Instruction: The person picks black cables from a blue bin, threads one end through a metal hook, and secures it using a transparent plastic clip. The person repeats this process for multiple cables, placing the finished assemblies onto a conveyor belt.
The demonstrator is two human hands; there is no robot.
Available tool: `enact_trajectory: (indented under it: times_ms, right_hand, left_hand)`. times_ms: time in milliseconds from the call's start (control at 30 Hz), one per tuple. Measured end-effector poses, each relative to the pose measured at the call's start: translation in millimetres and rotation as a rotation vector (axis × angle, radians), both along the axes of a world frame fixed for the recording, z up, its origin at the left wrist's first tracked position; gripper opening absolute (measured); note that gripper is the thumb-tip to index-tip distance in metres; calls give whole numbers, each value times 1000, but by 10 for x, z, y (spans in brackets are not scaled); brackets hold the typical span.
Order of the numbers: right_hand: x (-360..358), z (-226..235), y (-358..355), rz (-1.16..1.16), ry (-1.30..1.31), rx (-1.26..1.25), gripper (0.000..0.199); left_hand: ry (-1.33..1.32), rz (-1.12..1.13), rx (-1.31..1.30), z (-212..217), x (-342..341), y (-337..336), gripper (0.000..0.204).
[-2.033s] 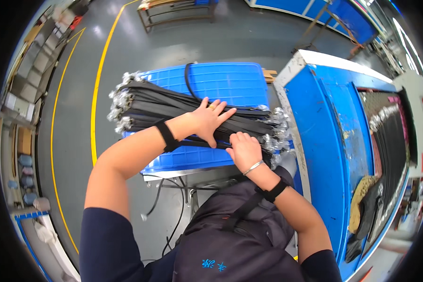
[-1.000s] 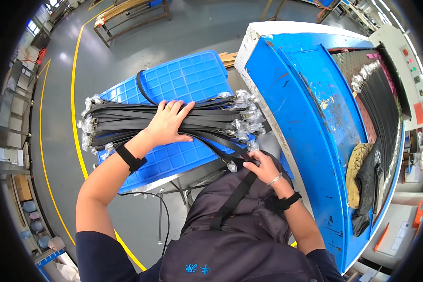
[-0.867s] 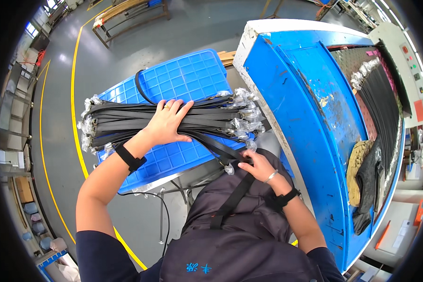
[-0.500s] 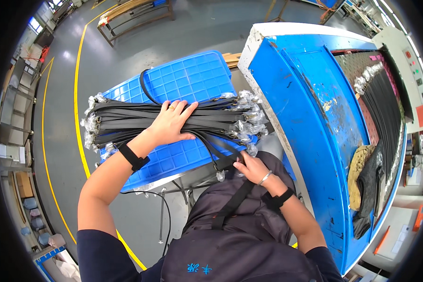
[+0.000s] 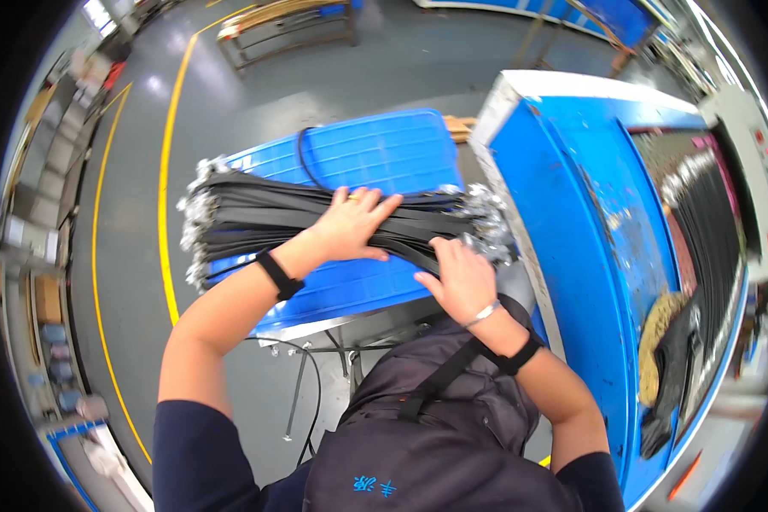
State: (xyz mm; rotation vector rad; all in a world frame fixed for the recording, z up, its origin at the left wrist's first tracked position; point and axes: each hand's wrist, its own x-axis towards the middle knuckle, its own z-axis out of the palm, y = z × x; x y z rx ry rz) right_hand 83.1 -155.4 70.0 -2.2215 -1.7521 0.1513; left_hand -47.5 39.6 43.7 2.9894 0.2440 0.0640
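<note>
A thick bundle of black straps (image 5: 256,218) with metal end fittings lies across a blue ribbed plastic board (image 5: 375,154). My left hand (image 5: 354,224) rests flat on the middle of the bundle, fingers spread over the straps. My right hand (image 5: 459,277) presses on the straps near their right ends, beside a cluster of metal fittings (image 5: 486,224). One loose black strap loops up over the blue board.
A large blue machine table (image 5: 597,230) stands to the right, with more black straps (image 5: 715,230) lying in its recess. A yellow line (image 5: 164,256) runs along the grey floor at left. A metal rack (image 5: 290,26) stands at the far end.
My right hand has come up from below the board's edge onto the right end of the bundle. My left hand stays pressed on the straps.
</note>
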Motion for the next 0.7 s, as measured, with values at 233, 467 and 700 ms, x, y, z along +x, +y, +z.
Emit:
enact_trajectory:
  times_ms: [233,467,700]
  right_hand:
    - [95,-128,480,168,-207,-12,104]
    - [438,-176,726,246,-178,-69,75]
    - [509,-113,765,231,-295,-88,63]
  left_hand:
    - [-90,27,72,-95,-59,-24,83]
    - [129,154,67,120,-393,385,77]
    - [324,425,268,357,-1347,794,85]
